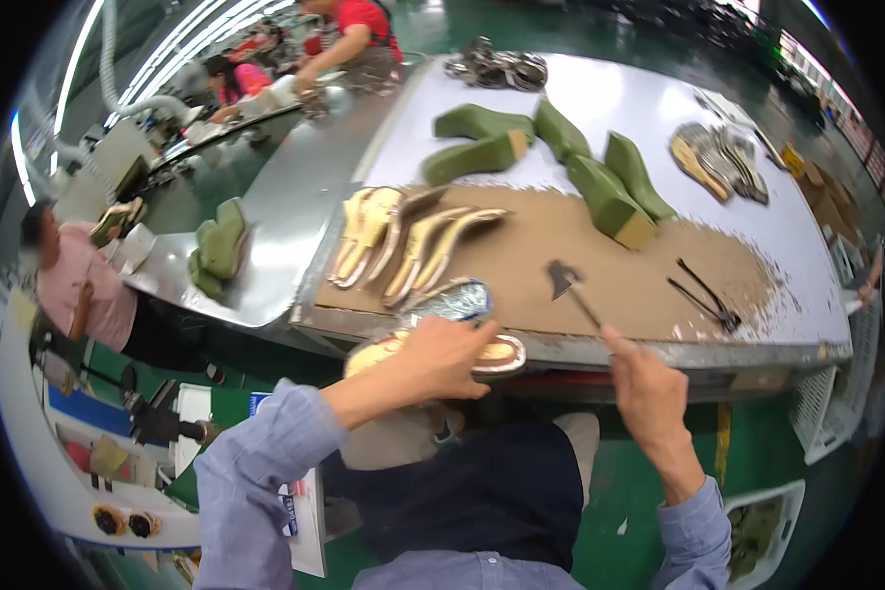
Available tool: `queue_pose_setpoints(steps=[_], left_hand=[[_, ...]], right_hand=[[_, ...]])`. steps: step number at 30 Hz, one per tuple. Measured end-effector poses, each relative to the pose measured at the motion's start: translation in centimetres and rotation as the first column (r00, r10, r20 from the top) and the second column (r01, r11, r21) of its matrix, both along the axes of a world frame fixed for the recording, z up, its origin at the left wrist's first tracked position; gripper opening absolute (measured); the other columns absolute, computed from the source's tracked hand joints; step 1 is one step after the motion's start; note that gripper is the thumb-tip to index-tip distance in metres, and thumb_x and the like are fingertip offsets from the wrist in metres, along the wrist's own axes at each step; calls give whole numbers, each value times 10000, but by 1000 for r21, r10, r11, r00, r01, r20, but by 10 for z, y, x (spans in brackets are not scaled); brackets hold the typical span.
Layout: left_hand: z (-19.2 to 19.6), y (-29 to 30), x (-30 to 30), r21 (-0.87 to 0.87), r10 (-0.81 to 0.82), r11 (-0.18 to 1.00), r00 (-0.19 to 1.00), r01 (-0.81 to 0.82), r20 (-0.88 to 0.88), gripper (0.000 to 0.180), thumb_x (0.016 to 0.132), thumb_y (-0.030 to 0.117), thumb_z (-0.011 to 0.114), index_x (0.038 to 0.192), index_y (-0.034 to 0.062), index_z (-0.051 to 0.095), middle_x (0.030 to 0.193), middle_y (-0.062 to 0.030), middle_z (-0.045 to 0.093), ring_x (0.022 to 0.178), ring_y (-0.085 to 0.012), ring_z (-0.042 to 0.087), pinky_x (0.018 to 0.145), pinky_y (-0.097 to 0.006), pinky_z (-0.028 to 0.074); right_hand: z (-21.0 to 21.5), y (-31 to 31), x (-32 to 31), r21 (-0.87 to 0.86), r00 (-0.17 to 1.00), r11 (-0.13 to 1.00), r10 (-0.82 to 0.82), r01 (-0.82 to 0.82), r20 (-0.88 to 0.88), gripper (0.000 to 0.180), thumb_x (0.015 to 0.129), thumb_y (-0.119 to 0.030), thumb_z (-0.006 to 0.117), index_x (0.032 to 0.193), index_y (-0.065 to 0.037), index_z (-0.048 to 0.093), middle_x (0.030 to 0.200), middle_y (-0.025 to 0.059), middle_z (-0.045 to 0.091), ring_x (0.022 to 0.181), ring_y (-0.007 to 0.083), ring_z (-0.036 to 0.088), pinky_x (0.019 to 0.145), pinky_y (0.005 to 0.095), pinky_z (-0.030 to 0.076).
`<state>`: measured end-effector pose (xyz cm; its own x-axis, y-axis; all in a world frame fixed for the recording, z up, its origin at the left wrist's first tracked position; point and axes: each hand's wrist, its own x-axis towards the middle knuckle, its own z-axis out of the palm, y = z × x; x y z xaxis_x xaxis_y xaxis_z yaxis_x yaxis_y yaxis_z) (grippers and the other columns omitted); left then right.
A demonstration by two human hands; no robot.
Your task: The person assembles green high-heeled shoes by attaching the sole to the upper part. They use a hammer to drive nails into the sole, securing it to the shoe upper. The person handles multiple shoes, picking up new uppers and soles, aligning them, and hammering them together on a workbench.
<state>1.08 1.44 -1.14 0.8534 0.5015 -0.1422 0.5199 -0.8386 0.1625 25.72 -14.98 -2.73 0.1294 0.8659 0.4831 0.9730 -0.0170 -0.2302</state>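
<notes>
At the table's near edge my left hand (438, 359) is closed over a shoe (503, 355) with its cream underside up and a pale rim; the hand covers its middle. Just beyond it is a shiny silver and blue piece (457, 299), partly behind the fingers. My right hand (649, 393) grips the handle of a hammer (563, 278), its dark head above the brown board. Left of the hammer lie several cream-soled shoes (433, 251), side by side. Black pincers (706, 298) rest on the board to the right.
Several green shoe lasts (600, 192) lie on the white tabletop (580, 74) beyond the brown board (521, 256). Metallic shoe parts (497, 69) sit at the far end, others (723, 162) at far right. More lasts (221, 246) stand on a metal bench. People work at left.
</notes>
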Motion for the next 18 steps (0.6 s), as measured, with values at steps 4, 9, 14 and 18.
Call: queue_pose_setpoints(steps=[4, 9, 14, 18], left_hand=[[48, 16, -11, -65, 98, 994, 981, -88, 165, 738, 683, 468, 769, 1222, 5, 570, 935, -205, 700, 864, -358, 698, 760, -439, 551], [89, 120, -109, -566, 586, 810, 258, -153, 768, 467, 825, 237, 814, 1180, -15, 646, 1026, -129, 729, 945, -210, 708, 873, -336, 556], [-47, 206, -293, -330, 412, 612, -67, -718, 909, 525, 752, 210, 868, 1180, -8, 656, 1068, -92, 705, 957, -197, 644, 864, -349, 509], [-108, 229, -343, -266, 647, 357, 32, -895, 761, 496, 778, 227, 801, 1137, -46, 595, 1074, -177, 676, 974, -277, 651, 906, -374, 498]], right_hand=[[-52, 15, 55, -120, 947, 972, -164, 204, 276, 353, 938, -126, 611, 1286, -184, 623, 927, 106, 633, 898, 319, 619, 777, 453, 476], [-78, 7, 66, -12, 976, 987, -158, 162, 150, 358, 909, -83, 621, 1266, -106, 621, 1107, 160, 620, 1004, 353, 581, 849, 469, 455], [-60, 33, 67, 60, 974, 989, -121, 134, -190, 352, 858, -72, 700, 1204, -53, 638, 1097, 178, 628, 1008, 378, 595, 892, 464, 477], [-24, 96, 116, 230, 969, 945, -203, 231, -140, 517, 859, -181, 747, 1313, -30, 553, 1161, 220, 631, 1095, 426, 590, 927, 474, 479]])
